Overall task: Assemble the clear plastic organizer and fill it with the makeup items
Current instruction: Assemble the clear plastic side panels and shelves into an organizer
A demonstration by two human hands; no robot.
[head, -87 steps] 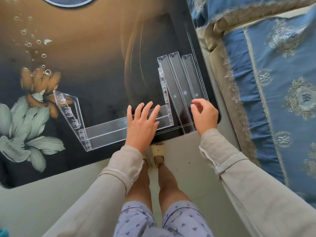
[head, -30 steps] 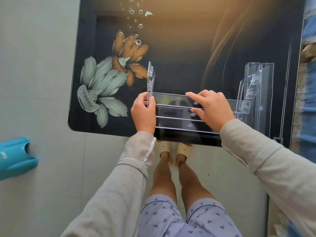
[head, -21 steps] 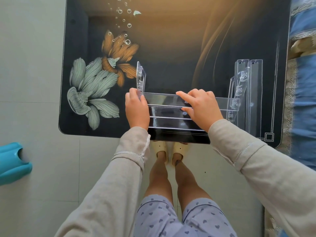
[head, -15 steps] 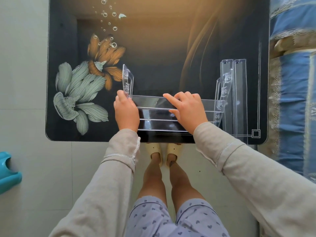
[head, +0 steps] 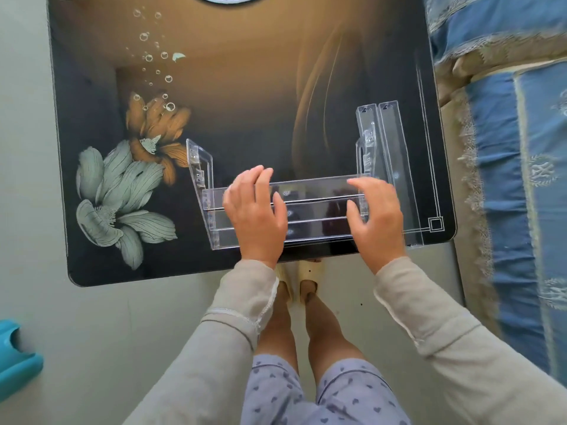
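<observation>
On the dark flower-printed table (head: 245, 96), near its front edge, sits the part-built clear organizer (head: 316, 188), with the left hand (head: 254, 216) and right hand (head: 376, 219) spread loosely over its shelves, fingers relaxed and gripping nothing, just beside spare clear panels (head: 399, 167).

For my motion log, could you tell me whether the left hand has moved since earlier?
Yes. The left hand has shifted right, away from the printed orange flower.
</observation>
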